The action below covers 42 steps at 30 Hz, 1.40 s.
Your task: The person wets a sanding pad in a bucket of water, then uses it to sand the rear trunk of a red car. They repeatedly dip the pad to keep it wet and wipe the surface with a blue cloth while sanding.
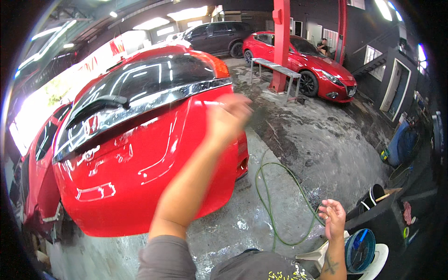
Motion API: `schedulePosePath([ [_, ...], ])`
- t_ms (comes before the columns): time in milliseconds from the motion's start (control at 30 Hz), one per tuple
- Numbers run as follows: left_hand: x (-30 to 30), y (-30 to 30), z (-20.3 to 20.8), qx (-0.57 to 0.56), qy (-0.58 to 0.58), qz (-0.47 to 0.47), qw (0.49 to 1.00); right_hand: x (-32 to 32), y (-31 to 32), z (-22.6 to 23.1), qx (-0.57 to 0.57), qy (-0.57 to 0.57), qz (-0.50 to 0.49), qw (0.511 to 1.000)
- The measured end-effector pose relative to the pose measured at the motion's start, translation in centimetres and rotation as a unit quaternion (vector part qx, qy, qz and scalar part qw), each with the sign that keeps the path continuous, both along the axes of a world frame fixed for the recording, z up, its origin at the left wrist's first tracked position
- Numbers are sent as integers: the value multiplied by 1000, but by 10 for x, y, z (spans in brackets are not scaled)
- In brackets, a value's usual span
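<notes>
My left arm reaches forward in front of the rear of a red car (140,182). My left hand (228,119) is smeared by motion beside the tailgate's right edge, below the orange-red tail light (220,67); its fingers cannot be read, nor whether it touches the panel. The tailgate carries a chrome strip (172,94), a dark rear window (154,74) and a black wiper (100,105). At the lower right my right hand (333,218) is raised with loosely bent fingers, nothing visible in them. A green hose (267,196) loops on the floor and passes close to that hand.
A white chair (380,261) holding a blue-green bucket (360,249) stands beside my right forearm. Ahead are a metal bench (275,67), a red post (281,46), another red car (322,65) and a dark car (217,35). A person (322,45) is behind. Wet-looking concrete (326,140) lies between.
</notes>
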<state>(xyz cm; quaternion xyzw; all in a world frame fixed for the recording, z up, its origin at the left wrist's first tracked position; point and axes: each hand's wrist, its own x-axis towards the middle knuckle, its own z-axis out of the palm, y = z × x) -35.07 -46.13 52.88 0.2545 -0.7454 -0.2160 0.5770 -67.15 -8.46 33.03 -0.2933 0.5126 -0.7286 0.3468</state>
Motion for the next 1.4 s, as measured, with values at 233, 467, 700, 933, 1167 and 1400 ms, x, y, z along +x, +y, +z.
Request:
schedulePosePath([
  [233, 283, -238, 149, -113, -180, 486, 847, -39, 63, -73, 109, -113, -107, 982],
  [467, 293, -264, 146, 68, -403, 535, 739, -72, 169, -82, 150, -93, -223, 959],
  [700, 26, -139, 82, -155, -336, 377, 849, -119, 303, -78, 167, -96, -389, 901],
  [933, -316, 179, -171, -8, -260, -151, 954, -238, 392, -236, 376, 202, -450, 784],
  [1167, -536, 475, -333, 349, -417, -534, 648, -332, 384, -305, 695, 235, 95, 673],
  [1400, -674, 548, -343, 111, -722, -350, 586, -353, 394, -365, 555, 45, -193, 808],
])
